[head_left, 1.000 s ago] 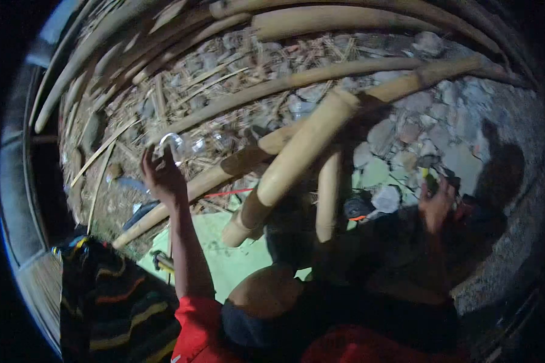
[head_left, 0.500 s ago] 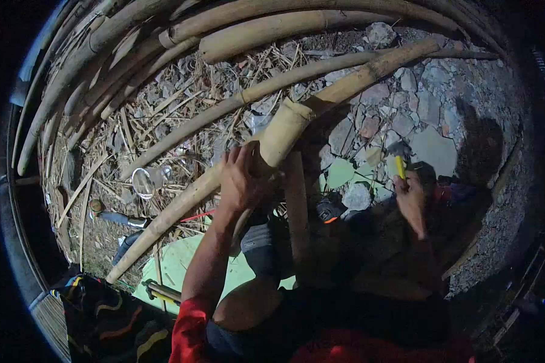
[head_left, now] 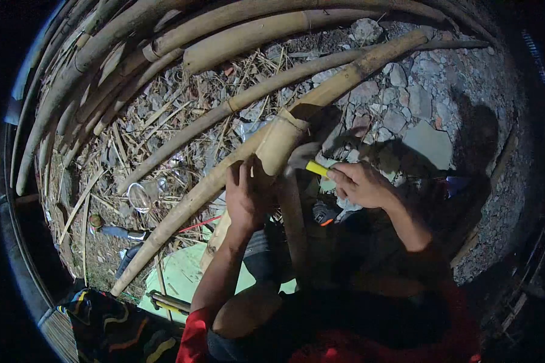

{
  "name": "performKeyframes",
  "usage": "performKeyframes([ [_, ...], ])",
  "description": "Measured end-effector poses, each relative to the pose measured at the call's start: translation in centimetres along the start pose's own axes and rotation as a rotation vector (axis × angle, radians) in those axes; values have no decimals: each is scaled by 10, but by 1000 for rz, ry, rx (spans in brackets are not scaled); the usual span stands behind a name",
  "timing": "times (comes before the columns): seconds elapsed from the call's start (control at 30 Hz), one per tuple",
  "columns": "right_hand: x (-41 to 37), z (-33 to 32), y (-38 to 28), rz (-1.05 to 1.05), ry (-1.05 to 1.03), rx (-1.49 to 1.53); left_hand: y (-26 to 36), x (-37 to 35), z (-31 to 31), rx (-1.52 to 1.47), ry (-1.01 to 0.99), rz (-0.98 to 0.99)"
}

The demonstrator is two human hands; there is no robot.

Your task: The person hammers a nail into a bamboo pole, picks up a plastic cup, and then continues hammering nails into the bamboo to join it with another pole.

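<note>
A short, thick bamboo section [head_left: 278, 145] rests tilted across a long bamboo pole [head_left: 181, 227]. My left hand [head_left: 245, 196] is closed around its lower part, the fingers over the near side. In my right hand [head_left: 363, 184] is a hammer [head_left: 317, 168] with a yellow handle, gripped close to its end. The slightly blurred grey hammer head is right at the section's right side, below its open upper end. Another bamboo pole [head_left: 293, 224] stands out toward my legs under the hammer.
Many bamboo poles [head_left: 242, 51] lie stacked at the back and left. Rubble [head_left: 418, 103] and a flat stone slab [head_left: 429, 145] cover the right. A clear plastic cup [head_left: 140, 196], a dark-handled tool [head_left: 115, 232] and pale green sheet [head_left: 178, 266] lie left of my legs.
My right hand has swung the hammer leftward, from over the rubble to the side of the bamboo section. My left hand keeps its hold; the view has shifted slightly.
</note>
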State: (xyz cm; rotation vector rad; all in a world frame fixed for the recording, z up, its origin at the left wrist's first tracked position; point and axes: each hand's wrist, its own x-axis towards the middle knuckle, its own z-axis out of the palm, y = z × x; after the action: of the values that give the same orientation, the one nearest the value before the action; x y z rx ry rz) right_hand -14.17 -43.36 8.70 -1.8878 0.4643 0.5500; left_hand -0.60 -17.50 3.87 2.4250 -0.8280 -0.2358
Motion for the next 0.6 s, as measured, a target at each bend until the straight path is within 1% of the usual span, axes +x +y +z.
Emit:
performKeyframes([
  [0.03,0,-1,-7,219,-101,240,-4,-1,2,34,-9,7],
  [0.13,6,1,13,179,-159,386,-5,0,3,76,-24,20],
  [0.2,24,7,46,79,-95,212,2,0,-3,34,-16,24],
  [0.23,33,5,51,28,-62,125,1,1,-1,98,-5,74],
  [0.3,43,-4,53,-33,-70,104,-8,2,7,226,18,174],
  [0.33,49,-11,44,-67,-76,91,-13,1,11,182,19,138],
  [0.37,50,-20,34,20,-109,49,-19,-1,14,138,21,101],
  [0.47,49,-39,11,112,-153,-16,-13,-4,8,-23,37,10],
  [0.5,54,-38,14,101,-148,-10,-9,-4,4,-82,45,-16],
  [0.6,57,-44,17,96,-219,0,-2,-2,-1,-73,48,-11],
])
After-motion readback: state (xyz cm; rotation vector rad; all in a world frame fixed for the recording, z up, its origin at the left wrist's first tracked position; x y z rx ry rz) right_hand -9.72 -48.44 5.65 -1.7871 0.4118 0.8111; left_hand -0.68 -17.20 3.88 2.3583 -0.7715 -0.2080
